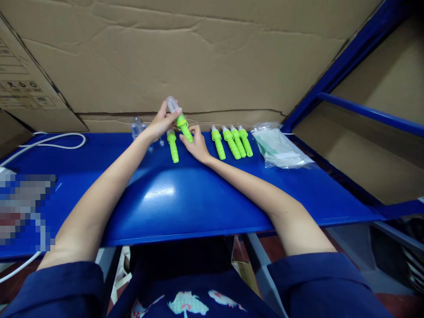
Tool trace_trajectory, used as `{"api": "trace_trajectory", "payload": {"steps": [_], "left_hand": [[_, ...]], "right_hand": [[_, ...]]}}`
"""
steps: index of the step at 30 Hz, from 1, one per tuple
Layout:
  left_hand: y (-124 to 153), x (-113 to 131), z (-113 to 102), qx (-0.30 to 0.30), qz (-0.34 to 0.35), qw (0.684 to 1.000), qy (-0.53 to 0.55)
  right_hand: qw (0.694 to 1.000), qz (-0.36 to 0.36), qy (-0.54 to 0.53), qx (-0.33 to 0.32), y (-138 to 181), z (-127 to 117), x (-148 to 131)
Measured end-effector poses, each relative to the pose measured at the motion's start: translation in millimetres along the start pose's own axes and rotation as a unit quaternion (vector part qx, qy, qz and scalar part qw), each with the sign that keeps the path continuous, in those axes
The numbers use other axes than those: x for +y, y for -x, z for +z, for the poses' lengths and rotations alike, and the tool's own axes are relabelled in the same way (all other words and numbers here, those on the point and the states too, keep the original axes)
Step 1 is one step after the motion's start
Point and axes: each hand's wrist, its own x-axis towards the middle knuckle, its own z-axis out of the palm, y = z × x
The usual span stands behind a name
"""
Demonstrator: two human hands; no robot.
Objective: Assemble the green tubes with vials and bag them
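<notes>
Above the blue bench (pixel 185 198), left grip (pixel 161 123) pinches the clear cap (pixel 172 104) while right grip (pixel 198 145) clamps the green tube (pixel 184 128) (apparently steadying it).

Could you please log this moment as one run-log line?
left hand: pinches clear cap | right hand: holds green handle | blue table: five more green handles, plastic bag

Bright overhead glare, edges warped, left pixelated

Six tubes (pixel 232 143) (one held); one bag (pixel 280 148)
</notes>
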Motion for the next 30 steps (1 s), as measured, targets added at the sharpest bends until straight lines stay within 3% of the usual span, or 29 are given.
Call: {"api": "trace_trajectory", "payload": {"steps": [9, 18, 25, 30], "left_hand": [[-1, 0, 2, 0.016, 0.008, 0.999, -0.045], [-2, 2, 3, -0.009, 0.018, 1.000, -0.015], [-2, 1, -5, -0.069, 0.041, 0.997, -0.009], [-3, -2, -6, -0.059, 0.039, 0.997, -0.019]], "right_hand": [[0.999, 0.005, -0.034, -0.031, 3, -1, -1], [0.998, -0.009, -0.037, -0.045, 1, -5, 0], [0.992, -0.003, -0.105, -0.076, -3, -6, 2], [0.986, 0.008, -0.131, -0.107, -3, -2, 7]]}}
